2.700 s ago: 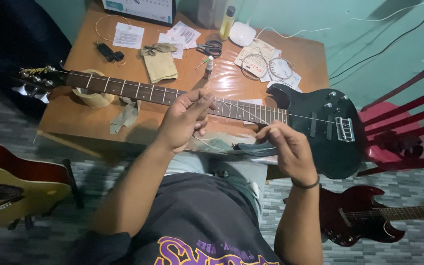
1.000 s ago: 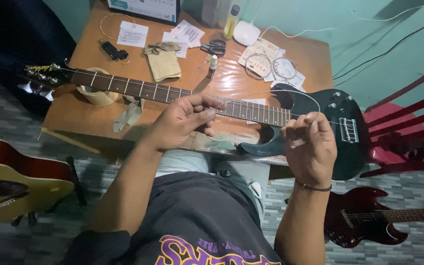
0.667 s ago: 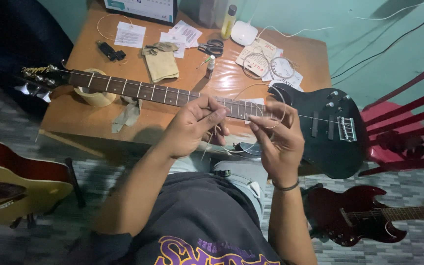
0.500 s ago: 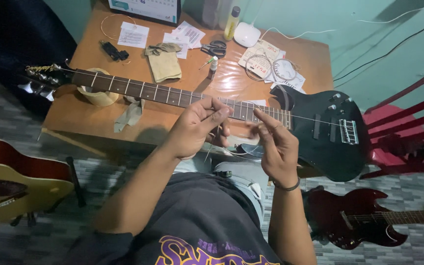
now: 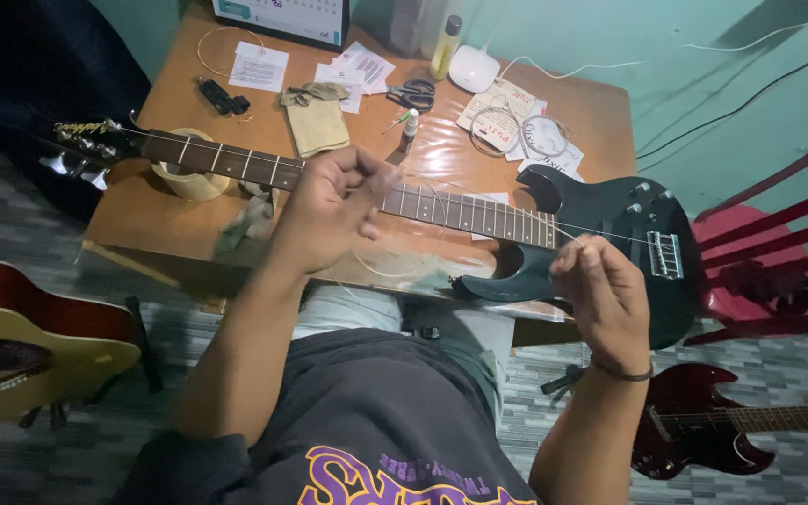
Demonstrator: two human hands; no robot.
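Two hands are raised above a black electric guitar (image 5: 610, 234) that lies flat across the wooden counter (image 5: 142, 201), its neck running to the left and its body at the right edge. The left hand (image 5: 329, 210) hovers over the middle of the neck, wrist bent, fingers curled in with thumb and forefinger pressed together on a thin guitar string (image 5: 479, 192). The right hand (image 5: 600, 290) sits lower and nearer the person, in front of the guitar's body, knuckles up, closed into a loose fist that pinches the same string; a dark band circles its wrist. The string runs between the two hands, just above the frets.

A roll of tape (image 5: 184, 173) lies under the neck near the headstock. Farther back on the counter are scissors (image 5: 413, 93), a folded cloth (image 5: 315, 126), coiled strings (image 5: 516, 131) on paper packets, and a yellow bottle (image 5: 445, 47). A yellow guitar (image 5: 39, 360) rests on the floor at left, a dark red guitar (image 5: 703, 430) at right, beside a red chair (image 5: 769, 262).
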